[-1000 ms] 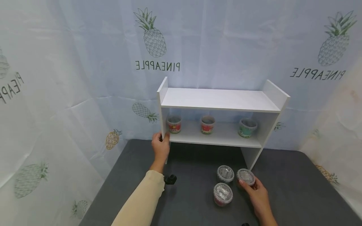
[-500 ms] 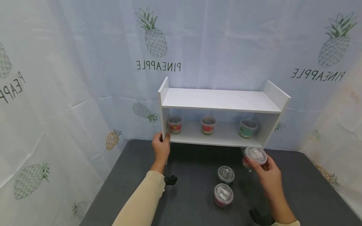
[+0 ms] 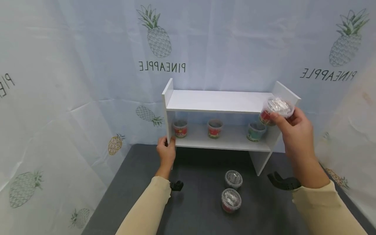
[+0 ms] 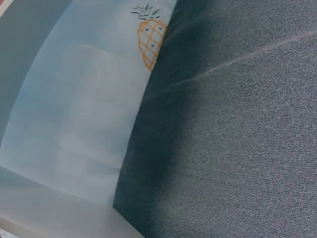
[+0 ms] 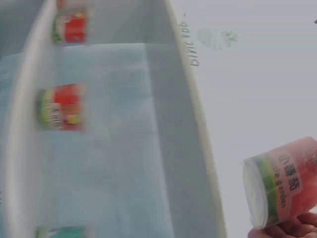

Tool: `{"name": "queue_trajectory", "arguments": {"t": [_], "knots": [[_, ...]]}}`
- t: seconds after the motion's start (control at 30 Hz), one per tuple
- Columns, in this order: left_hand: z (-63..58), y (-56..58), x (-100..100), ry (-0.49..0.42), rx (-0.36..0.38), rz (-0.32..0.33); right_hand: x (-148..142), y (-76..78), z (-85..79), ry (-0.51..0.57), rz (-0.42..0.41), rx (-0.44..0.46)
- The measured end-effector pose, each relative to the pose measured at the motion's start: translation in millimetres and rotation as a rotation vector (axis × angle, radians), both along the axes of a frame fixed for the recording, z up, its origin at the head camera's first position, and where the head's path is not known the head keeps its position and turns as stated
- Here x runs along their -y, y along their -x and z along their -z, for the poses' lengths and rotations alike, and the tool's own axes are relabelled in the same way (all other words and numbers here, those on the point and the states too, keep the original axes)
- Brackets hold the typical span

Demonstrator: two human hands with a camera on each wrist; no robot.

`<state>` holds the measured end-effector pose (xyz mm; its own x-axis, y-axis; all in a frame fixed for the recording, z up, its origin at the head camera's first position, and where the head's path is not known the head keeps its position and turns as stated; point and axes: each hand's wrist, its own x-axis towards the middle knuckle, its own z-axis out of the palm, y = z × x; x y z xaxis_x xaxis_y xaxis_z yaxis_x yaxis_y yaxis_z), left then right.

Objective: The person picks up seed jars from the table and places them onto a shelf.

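My right hand [image 3: 301,133] holds a lidded clear plastic cup [image 3: 277,109] with a red label, raised in front of the white shelf's [image 3: 217,99] upper right end. In the right wrist view the cup [image 5: 282,183] lies sideways, showing its green and red label, with fingertips [image 5: 290,229] at its side. My left hand [image 3: 166,151] grips the shelf's left side panel low down, fingers partly hidden behind it. Along the lower board stand a red-label cup [image 3: 180,130], a second red-label cup [image 3: 214,130] and a green-label cup [image 3: 255,133].
Two lidded cups, a rear one [image 3: 233,179] and a front one [image 3: 231,200], stand on the dark grey table [image 3: 199,209] before the shelf. A pineapple-print curtain [image 3: 102,65] hangs behind and at both sides.
My right hand has lifted the lidded cup off the table, from beside the other two, up to the height of the top board. My left hand stays on the side panel.
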<state>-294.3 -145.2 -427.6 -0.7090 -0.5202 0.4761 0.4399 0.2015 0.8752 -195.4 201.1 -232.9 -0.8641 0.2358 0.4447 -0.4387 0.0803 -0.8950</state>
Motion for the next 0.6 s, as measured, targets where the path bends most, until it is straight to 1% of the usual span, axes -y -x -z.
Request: {"name": "queue_trajectory", "arguments": {"t": [0.03,0.13,0.23,0.3,0.4,0.5,0.6], "knots": [[3.6,3.7,1,-0.001,0.001,-0.001,0,4.3,-8.1,-0.015,0.019,0.028],[4.1,4.0,1,-0.006,-0.004,-0.002,0,21.0,-26.5,-0.013,0.040,0.106],[3.6,3.5,2,-0.010,-0.007,-0.004,-2,39.3,-38.6,-0.048,0.066,0.198],[3.4,2.6,3,-0.010,-0.001,-0.002,-4,50.6,-42.8,-0.069,0.080,0.242],[3.0,1.6,3,-0.005,0.014,-0.001,-6,63.4,-47.4,-0.119,0.111,0.308],[4.5,1.2,2,0.003,0.028,0.002,-8,72.9,-50.3,-0.194,0.140,0.390],[5.4,2.3,2,0.003,0.023,0.002,-9,80.2,-54.8,-0.268,0.152,0.459]]}}
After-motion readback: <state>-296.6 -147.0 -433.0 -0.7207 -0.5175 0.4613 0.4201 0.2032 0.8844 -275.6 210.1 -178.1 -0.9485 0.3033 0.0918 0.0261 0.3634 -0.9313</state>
